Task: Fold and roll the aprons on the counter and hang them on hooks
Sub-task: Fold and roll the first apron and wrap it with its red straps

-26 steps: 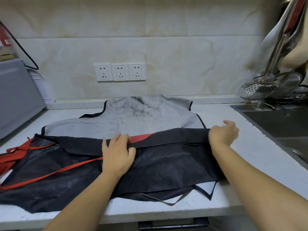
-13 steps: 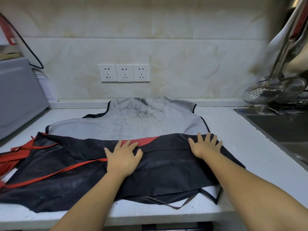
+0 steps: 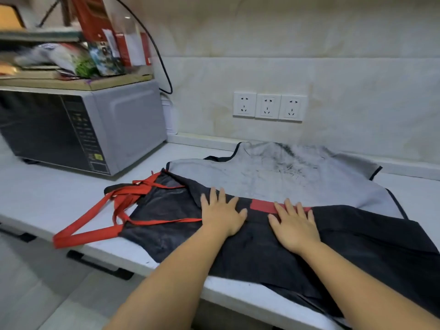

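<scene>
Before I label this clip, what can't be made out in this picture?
Head view.
Near part of grey apron: hidden under black apron.
Right end of black apron: cut by frame edge.
Clutter on microwave: blurred.
Microwave panel print: too small.
Hooks: none in view.

Counter (image 3: 47, 194): grey apron (image 3: 250, 177), black apron (image 3: 357, 246), microwave (image 3: 83, 125)

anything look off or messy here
Yes. The grey apron has dark smudges near its top, by the wall, so it looks dirty. The red straps of the black apron lie tangled at its left end, one loop reaching the counter edge.
</scene>
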A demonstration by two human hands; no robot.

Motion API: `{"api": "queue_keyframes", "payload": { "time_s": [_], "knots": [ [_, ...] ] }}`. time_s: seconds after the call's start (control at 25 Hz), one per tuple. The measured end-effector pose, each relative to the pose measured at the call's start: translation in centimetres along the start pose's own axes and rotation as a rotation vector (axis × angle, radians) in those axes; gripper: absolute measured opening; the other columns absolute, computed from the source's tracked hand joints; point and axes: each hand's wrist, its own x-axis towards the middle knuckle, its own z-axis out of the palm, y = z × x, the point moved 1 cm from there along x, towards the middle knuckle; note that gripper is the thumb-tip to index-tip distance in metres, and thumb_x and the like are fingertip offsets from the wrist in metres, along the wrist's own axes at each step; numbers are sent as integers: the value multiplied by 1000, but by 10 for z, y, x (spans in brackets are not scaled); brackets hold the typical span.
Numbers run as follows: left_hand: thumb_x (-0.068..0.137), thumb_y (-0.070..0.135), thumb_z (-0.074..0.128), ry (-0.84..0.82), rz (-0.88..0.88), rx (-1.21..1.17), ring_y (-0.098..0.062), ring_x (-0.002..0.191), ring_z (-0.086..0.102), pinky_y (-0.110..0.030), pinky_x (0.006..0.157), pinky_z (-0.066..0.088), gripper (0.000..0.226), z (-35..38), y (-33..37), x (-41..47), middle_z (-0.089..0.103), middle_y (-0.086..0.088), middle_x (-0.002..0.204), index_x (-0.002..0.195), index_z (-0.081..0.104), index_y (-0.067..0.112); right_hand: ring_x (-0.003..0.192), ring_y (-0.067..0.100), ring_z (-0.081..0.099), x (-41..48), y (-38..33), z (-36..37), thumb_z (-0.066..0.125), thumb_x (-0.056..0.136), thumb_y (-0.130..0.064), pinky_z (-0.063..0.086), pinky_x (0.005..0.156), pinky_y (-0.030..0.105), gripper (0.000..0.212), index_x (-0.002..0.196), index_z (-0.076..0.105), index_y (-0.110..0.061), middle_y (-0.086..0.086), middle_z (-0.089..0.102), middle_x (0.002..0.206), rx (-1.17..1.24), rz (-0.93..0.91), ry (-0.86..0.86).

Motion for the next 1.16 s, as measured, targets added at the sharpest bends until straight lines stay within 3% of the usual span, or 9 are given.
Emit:
{"api": "queue_keyframes", "payload": {
  "time_s": [0.16,0.44,0.52,0.6,0.68,0.76,0.96,1.08,1.16],
  "knots": [
    [94,68,13,-81,-203,-15,-32,147,-20,-69,109,-14,71,-1,-64,4,-14,-8,163,155,-1,36,149,24,-5,1,-3,1,13,98,-56,-4,120,46,61,154,9,-32,-3,-3,162,-5,-12,32],
    [90,73,25,-184,-299,-220,-27,149,-15,-69,110,-9,76,-13,-105,5,-11,-5,163,154,6,38,149,25,-7,4,-9,-4,14,98,-55,-4,119,48,61,154,8,-32,-2,-4,162,-3,-5,-9],
    [89,72,33,-120,-193,-203,-26,150,-6,-66,112,-5,74,-31,-98,-7,2,-5,164,153,19,36,148,28,-7,3,-13,-7,14,99,-53,-5,119,50,59,154,9,-31,1,-4,162,-37,-1,-50],
    [89,63,46,18,140,-200,-20,150,5,-58,118,1,68,-39,-80,-34,15,-1,162,150,30,36,148,31,0,-1,-17,-8,17,101,-47,1,119,50,55,153,18,-27,5,5,162,-68,-47,-13],
    [83,48,58,-73,512,-222,-11,150,1,-48,119,-4,74,-34,-57,-77,11,7,163,149,28,41,146,27,14,-7,-17,-9,25,102,-41,12,118,50,49,148,31,-24,6,23,157,-27,-116,67],
    [77,36,61,-229,679,-58,-6,148,-12,-46,114,-12,87,-26,-46,-111,-2,14,162,150,15,45,143,23,24,-13,-16,-13,31,101,-40,20,116,49,47,145,38,-24,2,34,152,76,-163,106],
    [85,14,50,-190,601,105,-10,150,-2,-54,120,8,82,-21,-50,-111,1,9,164,153,11,41,149,17,9,-66,-31,-33,31,89,-70,10,118,52,70,150,20,-38,-7,14,160,159,-336,-131],
    [92,15,44,-195,573,-79,-7,148,15,-35,121,15,63,-29,-47,-106,21,9,161,150,31,36,148,20,-10,-108,-43,-39,43,78,-79,-1,117,56,92,151,0,-43,-9,-6,161,72,-411,-326],
    [95,15,42,-229,497,-263,-5,139,33,-19,113,22,50,-44,-45,-103,41,12,151,141,49,34,149,22,-7,-116,-43,-42,54,82,-61,5,119,53,91,152,-1,-41,-7,-5,162,2,-440,-335]
  ]
}}
